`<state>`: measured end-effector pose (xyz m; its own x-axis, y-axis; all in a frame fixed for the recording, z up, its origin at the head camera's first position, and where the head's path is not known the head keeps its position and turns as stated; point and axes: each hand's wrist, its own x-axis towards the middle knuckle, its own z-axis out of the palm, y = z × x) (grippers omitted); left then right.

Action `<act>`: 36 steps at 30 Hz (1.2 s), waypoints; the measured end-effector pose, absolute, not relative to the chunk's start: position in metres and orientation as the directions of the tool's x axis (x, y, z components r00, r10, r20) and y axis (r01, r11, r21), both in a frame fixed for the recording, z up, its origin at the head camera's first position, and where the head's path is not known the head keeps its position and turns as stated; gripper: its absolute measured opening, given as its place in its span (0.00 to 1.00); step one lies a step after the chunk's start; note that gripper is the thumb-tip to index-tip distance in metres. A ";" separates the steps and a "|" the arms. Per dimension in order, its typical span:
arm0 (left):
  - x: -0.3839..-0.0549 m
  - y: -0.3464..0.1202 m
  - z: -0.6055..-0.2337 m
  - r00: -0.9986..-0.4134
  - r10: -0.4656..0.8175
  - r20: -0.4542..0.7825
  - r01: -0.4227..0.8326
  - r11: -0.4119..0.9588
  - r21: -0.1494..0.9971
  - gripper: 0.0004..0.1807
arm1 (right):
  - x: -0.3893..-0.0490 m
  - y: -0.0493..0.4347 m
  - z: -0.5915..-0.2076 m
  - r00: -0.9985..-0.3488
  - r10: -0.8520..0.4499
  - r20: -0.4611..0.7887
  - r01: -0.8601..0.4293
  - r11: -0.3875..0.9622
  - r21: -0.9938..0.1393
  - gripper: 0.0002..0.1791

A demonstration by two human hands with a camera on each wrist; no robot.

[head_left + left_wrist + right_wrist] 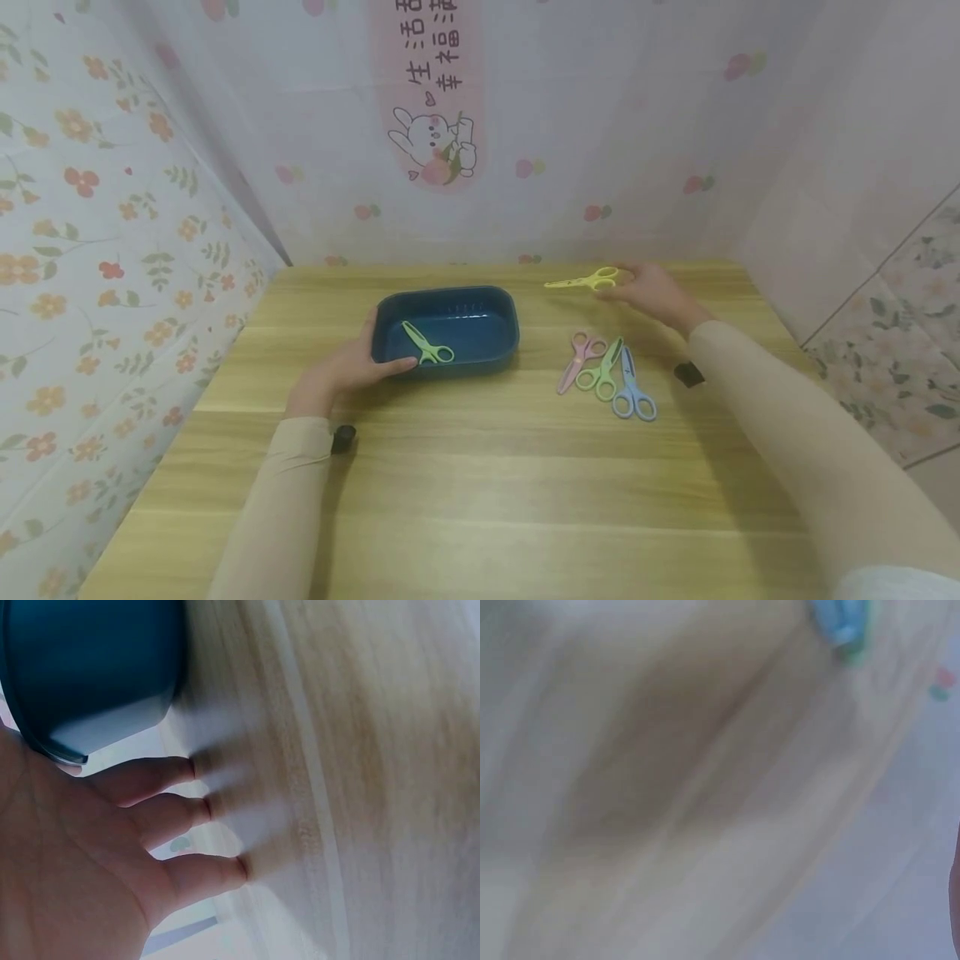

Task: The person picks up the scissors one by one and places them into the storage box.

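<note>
My left hand (345, 372) rests against the left end of a dark blue rectangular box (517, 333), with the thumb along its front rim. In the left wrist view, three extended fingers (214, 871) reach down to the tabletop beside the box. Green scissors (426, 343) lie inside it, handles near the thumb. At the back right, my right hand (660, 293) pinches yellow scissors (588, 282) by the handle loops, the blades aimed left. The right wrist view is blurred and shows only an edge of the hand.
On the wooden table (480, 475), pink scissors (576, 367), another green pair (604, 373) and blue scissors (632, 392) lie close together right of the box. A patterned curtain (600, 125) hangs behind the table's back edge, with more cloth at the left side.
</note>
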<state>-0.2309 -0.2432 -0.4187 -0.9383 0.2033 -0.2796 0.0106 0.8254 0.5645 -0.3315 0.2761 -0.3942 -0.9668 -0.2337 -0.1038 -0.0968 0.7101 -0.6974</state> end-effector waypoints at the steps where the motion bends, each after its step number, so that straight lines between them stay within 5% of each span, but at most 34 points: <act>1: -0.231 -0.243 -0.419 -0.938 0.202 -0.283 0.009 0.826 0.563 0.77 | -0.333 0.271 -0.391 -0.967 -0.239 -0.090 -0.110 0.709 -0.696 0.58; 10: -0.234 -0.242 -0.422 -0.938 0.208 -0.276 0.019 0.829 0.560 0.77 | -0.332 0.216 -0.350 -0.965 -0.262 0.019 -0.211 0.732 -0.648 0.49; 21: -0.233 -0.243 -0.423 -0.936 0.196 -0.291 -0.001 0.829 0.559 0.77 | -0.333 0.163 -0.313 -0.932 -0.361 -0.007 -0.261 0.685 -0.680 0.48; 36: -0.232 -0.244 -0.423 -0.945 0.184 -0.271 0.009 0.841 0.541 0.78 | -0.330 0.079 -0.310 -0.826 -0.563 0.017 -0.431 0.614 -0.661 0.38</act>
<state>-0.2322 -0.2439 -0.4226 -0.9448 0.1842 -0.2709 0.0088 0.8409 0.5411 -0.3302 0.0791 -0.3102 -0.8263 -0.5630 0.0166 -0.4314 0.6137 -0.6612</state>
